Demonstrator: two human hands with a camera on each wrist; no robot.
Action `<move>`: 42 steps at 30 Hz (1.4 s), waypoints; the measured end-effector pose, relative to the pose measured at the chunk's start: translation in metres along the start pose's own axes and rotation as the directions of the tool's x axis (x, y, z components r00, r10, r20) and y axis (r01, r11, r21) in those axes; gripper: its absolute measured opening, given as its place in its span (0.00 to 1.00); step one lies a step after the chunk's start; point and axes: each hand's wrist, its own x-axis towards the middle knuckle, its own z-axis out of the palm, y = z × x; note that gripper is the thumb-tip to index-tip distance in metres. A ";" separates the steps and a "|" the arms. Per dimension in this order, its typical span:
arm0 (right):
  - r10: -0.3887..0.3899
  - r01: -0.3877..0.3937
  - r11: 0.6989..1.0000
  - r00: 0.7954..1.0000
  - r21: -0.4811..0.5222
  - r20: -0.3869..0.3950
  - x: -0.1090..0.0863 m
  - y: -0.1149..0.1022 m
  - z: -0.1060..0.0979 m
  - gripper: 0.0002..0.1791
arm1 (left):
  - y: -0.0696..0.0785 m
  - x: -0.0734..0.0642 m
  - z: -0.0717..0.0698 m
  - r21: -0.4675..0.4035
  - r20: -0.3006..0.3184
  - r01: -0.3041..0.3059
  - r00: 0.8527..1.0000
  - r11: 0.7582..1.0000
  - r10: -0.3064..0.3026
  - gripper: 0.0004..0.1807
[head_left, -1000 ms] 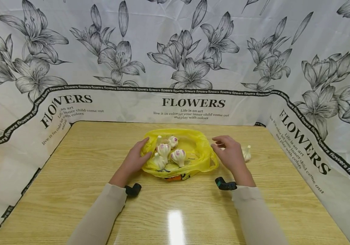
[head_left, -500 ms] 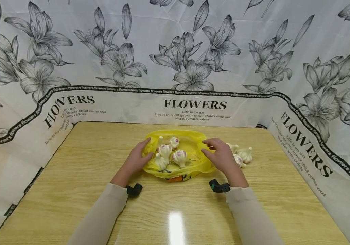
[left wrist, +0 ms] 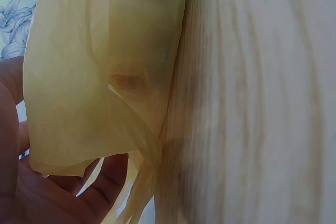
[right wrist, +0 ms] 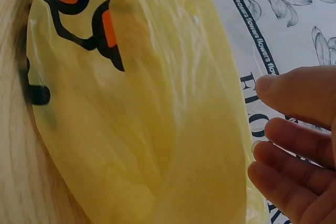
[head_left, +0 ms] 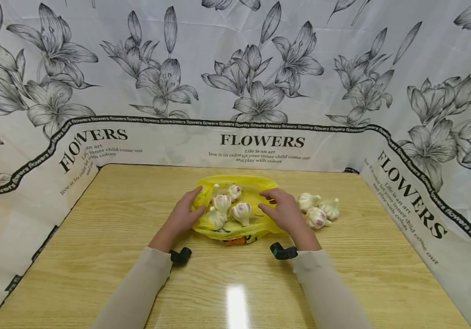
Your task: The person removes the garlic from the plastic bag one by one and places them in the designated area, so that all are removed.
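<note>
A yellow plastic bag [head_left: 260, 225] lies spread with its mouth up in the middle of the table, and several garlic bulbs [head_left: 241, 213] sit in its left half. My left hand [head_left: 183, 211] holds the bag's left rim; the left wrist view shows its fingers [left wrist: 113, 177] curled by the yellow film. Over the bag's right side is my right hand [head_left: 283, 211], thumb and fingers apart with nothing between them. In the right wrist view its fingers [right wrist: 286, 179] are loosely bent beside the bag. Three more garlic bulbs [head_left: 317, 217] lie together right of that hand.
The wooden table [head_left: 116, 228] reaches past the bag on every side. White cloth walls [head_left: 169, 141] with printed flowers stand at its back and both sides. A small black wrist camera [head_left: 283, 251] hangs under each wrist.
My right hand has moved left, from beside the loose garlic bulbs to over the bag's right side, uncovering those bulbs. The left hand stays at the left rim.
</note>
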 end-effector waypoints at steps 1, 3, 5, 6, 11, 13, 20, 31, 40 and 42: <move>0.001 -0.001 1.000 1.000 0.001 0.005 0.000 -0.001 0.001 0.21 | 0.000 0.000 0.000 0.002 0.000 0.000 1.000 1.000 0.000 0.36; 0.004 -0.004 1.000 1.000 0.005 0.010 0.000 -0.002 0.004 0.21 | -0.001 0.000 0.001 0.005 0.000 0.000 1.000 1.000 0.000 0.36; 0.001 -0.001 1.000 1.000 0.007 0.006 0.001 -0.003 0.006 0.21 | -0.001 0.000 0.001 0.005 0.001 0.003 1.000 1.000 -0.003 0.36; -0.004 0.003 1.000 1.000 0.011 0.004 0.001 -0.003 0.007 0.21 | -0.001 0.000 0.001 0.004 0.002 0.006 1.000 1.000 -0.006 0.36; 0.009 -0.009 1.000 1.000 0.021 0.015 0.003 -0.005 0.013 0.21 | -0.001 0.000 0.001 0.005 -0.001 0.010 1.000 1.000 -0.010 0.36; 0.024 -0.024 0.999 0.999 0.021 0.025 0.003 -0.006 0.015 0.21 | -0.002 0.000 0.001 0.007 -0.003 0.010 1.000 1.000 -0.010 0.36; 0.050 -0.051 0.998 0.997 0.025 0.060 0.004 -0.010 0.022 0.22 | -0.002 -0.002 0.001 0.004 -0.001 0.017 1.000 1.000 -0.017 0.36; 0.124 -0.128 0.992 0.980 0.015 0.153 0.011 -0.018 0.029 0.30 | 0.001 0.001 -0.001 0.009 0.005 0.009 1.000 1.000 -0.009 0.36; 0.196 -0.194 0.981 0.963 -0.027 0.187 0.011 -0.023 0.038 0.37 | 0.000 0.000 -0.001 0.004 -0.002 0.012 1.000 1.000 -0.012 0.36; 0.220 -0.216 0.976 0.958 -0.043 0.185 0.011 -0.023 0.041 0.39 | -0.001 0.000 0.000 0.008 0.001 0.004 1.000 1.000 -0.004 0.36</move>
